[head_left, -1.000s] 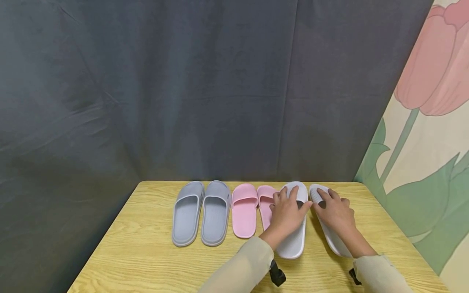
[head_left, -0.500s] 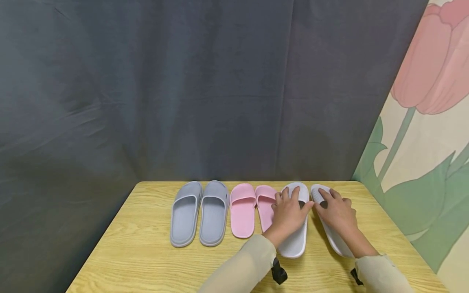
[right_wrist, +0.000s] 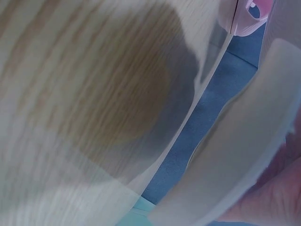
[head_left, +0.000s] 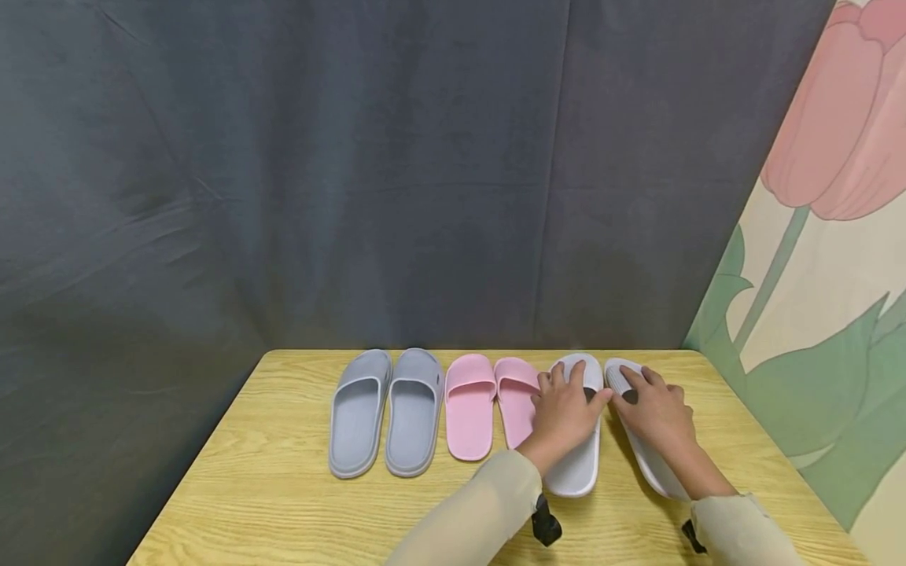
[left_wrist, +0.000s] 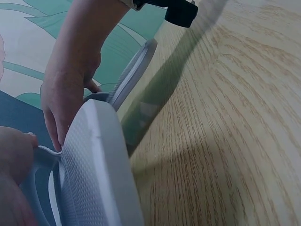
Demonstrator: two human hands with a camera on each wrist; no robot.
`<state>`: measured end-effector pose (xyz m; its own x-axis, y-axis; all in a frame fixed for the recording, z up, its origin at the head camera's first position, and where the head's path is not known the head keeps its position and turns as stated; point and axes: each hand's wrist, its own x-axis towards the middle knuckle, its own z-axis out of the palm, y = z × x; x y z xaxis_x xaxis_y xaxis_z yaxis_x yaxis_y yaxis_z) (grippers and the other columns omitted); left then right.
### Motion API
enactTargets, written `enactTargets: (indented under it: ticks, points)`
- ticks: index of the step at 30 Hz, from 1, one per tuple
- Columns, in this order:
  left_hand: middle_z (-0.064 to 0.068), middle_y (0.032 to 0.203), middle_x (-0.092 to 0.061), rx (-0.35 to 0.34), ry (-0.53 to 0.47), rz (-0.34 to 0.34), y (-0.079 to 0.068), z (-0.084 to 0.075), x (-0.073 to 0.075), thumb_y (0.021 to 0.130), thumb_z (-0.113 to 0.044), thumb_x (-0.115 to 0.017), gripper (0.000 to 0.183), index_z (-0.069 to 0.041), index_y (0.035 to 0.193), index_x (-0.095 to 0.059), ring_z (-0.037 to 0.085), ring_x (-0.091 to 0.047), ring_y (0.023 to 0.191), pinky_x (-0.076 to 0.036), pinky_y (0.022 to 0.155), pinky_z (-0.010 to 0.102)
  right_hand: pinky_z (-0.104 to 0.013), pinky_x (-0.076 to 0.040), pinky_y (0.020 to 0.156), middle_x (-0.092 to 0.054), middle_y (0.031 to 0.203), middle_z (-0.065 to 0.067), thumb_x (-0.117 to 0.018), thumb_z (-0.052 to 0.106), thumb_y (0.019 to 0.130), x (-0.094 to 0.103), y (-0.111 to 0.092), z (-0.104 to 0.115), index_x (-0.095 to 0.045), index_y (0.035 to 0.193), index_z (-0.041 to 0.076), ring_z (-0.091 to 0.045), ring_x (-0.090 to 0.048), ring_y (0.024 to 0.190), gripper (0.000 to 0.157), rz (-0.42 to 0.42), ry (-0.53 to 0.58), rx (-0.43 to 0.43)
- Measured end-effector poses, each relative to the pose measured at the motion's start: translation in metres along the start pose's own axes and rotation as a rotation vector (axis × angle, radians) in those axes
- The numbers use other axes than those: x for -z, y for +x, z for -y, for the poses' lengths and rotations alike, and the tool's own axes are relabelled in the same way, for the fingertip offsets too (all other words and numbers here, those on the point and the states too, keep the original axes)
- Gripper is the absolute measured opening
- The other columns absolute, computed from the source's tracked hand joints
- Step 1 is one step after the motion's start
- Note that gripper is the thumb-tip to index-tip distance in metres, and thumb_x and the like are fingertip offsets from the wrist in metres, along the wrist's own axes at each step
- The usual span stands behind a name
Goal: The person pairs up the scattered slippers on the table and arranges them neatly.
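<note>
Two white slippers with a dark patch on the strap stand at the right of the row. My left hand (head_left: 569, 413) spans the strap of the left white slipper (head_left: 575, 472), fingers over its top and left, thumb at its right edge. My right hand (head_left: 655, 410) grips the right white slipper (head_left: 657, 474) across the strap, thumb on the inner side. The toes sit close together while the heels spread apart. In the left wrist view, the heel of the left slipper (left_wrist: 89, 165) stands over its shadow. The right slipper's side (right_wrist: 240, 136) fills part of the right wrist view.
A pink pair, including the left pink slipper (head_left: 470, 424), stands beside my left hand, which partly covers the other one. Further left is a grey pair with a grey slipper (head_left: 413, 428). A dark curtain (head_left: 396, 196) hangs behind the wooden table (head_left: 269, 479); a painted wall (head_left: 835, 354) is at right.
The left white slipper has shifted slightly to the right with my left hand, uncovering more of the pink slipper. The right hand and its slipper have also moved slightly right.
</note>
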<state>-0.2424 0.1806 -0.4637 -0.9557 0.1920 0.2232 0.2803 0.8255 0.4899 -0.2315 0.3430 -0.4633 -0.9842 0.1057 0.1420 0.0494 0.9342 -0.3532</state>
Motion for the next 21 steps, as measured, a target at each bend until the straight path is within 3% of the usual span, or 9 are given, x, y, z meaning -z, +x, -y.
enactTargets:
  ticks: [21]
  points:
    - [0.005, 0.153, -0.045, 0.002, 0.043, 0.042, 0.005, -0.004, -0.012, 0.098, -0.068, -0.045, 0.065, -0.033, 0.153, -0.042, 0.027, -0.041, 0.136, -0.043, 0.102, 0.051, -0.08, -0.039, 0.082, -0.029, 0.153, -0.037, -0.058, 0.045, 0.098, -0.002, 0.004, -0.013, -0.042, 0.152, 0.005, -0.071, -0.035, 0.121, 0.069, 0.021, 0.023, -0.027]
